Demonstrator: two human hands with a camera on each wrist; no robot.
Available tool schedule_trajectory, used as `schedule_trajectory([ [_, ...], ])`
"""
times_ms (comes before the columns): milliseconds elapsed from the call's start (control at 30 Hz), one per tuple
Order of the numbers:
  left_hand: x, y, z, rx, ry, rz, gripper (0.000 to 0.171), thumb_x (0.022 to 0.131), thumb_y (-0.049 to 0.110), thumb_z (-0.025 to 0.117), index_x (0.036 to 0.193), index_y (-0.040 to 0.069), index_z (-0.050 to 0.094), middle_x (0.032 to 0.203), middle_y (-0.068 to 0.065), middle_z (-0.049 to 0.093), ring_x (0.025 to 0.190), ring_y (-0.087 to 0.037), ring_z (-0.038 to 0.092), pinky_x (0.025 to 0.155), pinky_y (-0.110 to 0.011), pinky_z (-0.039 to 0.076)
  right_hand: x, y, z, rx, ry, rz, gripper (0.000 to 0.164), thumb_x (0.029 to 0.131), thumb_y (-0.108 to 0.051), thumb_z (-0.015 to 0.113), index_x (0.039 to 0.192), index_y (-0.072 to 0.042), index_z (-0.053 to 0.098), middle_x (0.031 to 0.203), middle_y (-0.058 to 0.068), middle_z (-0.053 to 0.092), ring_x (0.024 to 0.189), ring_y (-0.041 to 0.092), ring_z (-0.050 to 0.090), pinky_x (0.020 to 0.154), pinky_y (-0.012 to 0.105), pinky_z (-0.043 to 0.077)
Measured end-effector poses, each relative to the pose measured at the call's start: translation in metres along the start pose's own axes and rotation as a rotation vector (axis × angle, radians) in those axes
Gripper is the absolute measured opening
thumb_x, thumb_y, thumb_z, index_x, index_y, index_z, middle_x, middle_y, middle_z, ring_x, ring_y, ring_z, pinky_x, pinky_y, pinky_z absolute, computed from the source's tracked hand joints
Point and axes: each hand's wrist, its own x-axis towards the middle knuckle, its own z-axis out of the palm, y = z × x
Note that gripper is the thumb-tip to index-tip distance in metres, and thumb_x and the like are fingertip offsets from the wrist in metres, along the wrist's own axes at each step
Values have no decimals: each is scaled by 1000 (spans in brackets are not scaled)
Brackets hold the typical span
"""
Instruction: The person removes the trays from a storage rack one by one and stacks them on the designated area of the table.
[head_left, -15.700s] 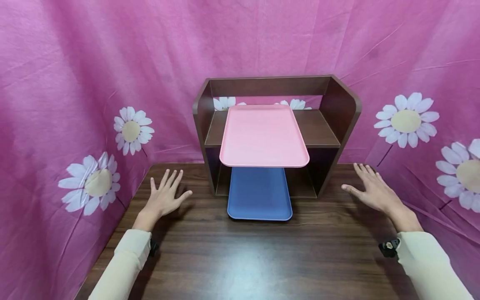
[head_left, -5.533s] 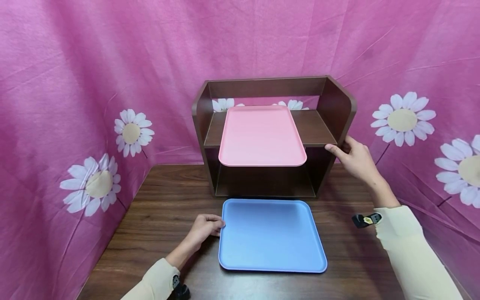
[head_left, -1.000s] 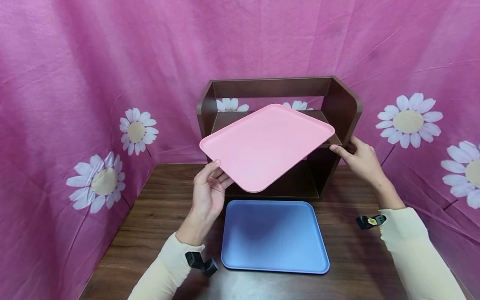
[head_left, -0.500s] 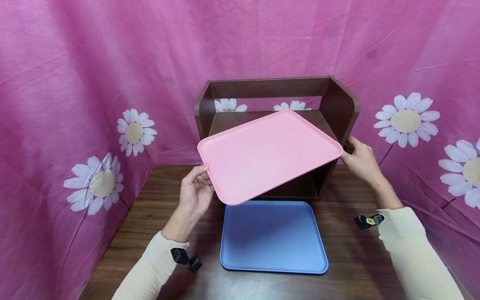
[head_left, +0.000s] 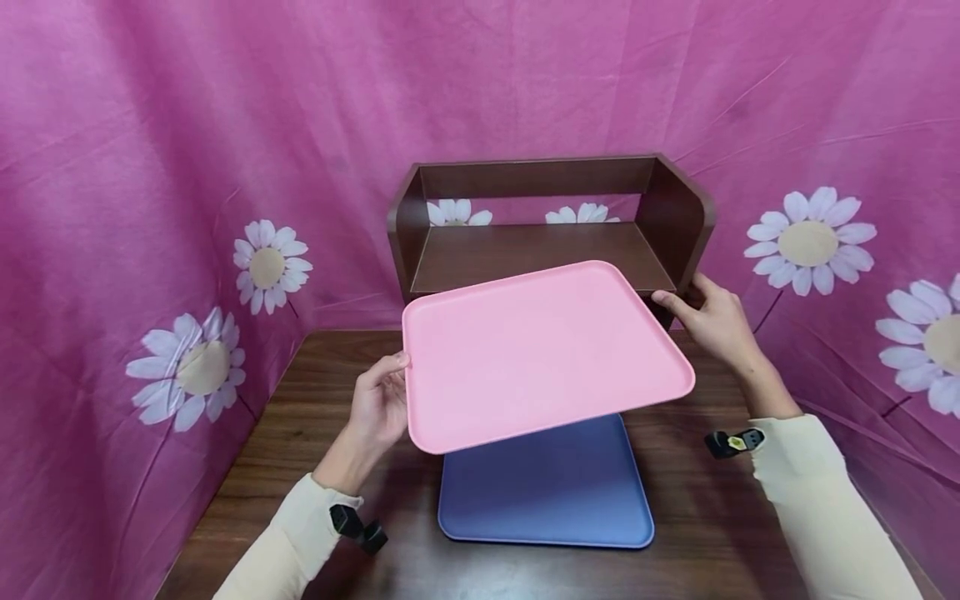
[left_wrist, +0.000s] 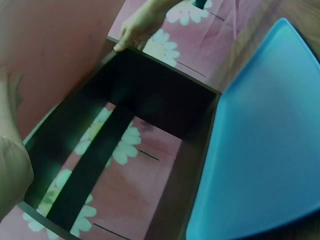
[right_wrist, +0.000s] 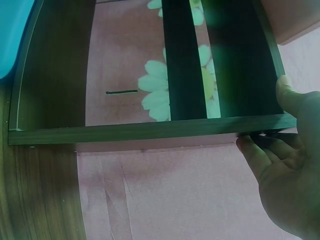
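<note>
My left hand (head_left: 375, 404) pinches the left edge of a pink tray (head_left: 543, 354), thumb on top. The tray hangs tilted in the air in front of the brown two-level shelf (head_left: 540, 250), above a blue tray (head_left: 547, 500). It hides the blue tray's back part and most of the lower compartment. My right hand (head_left: 716, 325) grips the shelf's right side panel, its thumb at the front end of the middle board. In the right wrist view, the fingers (right_wrist: 252, 155) lie along the panel's outer side.
The blue tray lies flat on the dark wooden table (head_left: 330, 358) before the shelf. A pink curtain (head_left: 525, 75) with white flowers hangs behind and at both sides. The lower compartment's back (left_wrist: 135, 170) is partly open to the curtain.
My left hand has drawn the pink tray forward and down off the upper level, and turned it to lie more crosswise. My right hand has stayed at the shelf's side.
</note>
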Motion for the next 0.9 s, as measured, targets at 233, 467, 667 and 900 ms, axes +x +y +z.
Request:
schedule_trajectory([
  [233,-12,-3,-18,7,-108,-43,38,103,-1,43,87,8,76,78,2,78,71,-5,74,67,-18,61,1,-1,1,-4,0,9,46,100,-44,74,123,-5,68,108,24,76,84,-1,55,72,17,40],
  [467,-23,-9,-36,47,-182,-90,38,103,-1,42,89,10,75,79,4,77,71,-4,73,67,-17,61,0,-4,0,-1,-10,10,49,101,-44,72,127,-4,66,116,27,75,101,33,64,76,22,41],
  [667,-28,-21,-49,63,-210,-135,43,102,-4,37,87,12,74,78,5,76,70,-3,72,65,-17,60,-1,-6,-1,-1,-16,12,49,101,-45,72,128,-4,66,118,28,74,103,33,64,77,23,41],
  [900,-30,-37,-64,99,-261,-172,49,100,-7,29,96,9,76,85,2,80,76,-5,75,71,-19,62,-1,-4,-2,17,-24,14,49,100,-45,73,129,-5,67,119,26,76,87,-13,51,73,14,40],
])
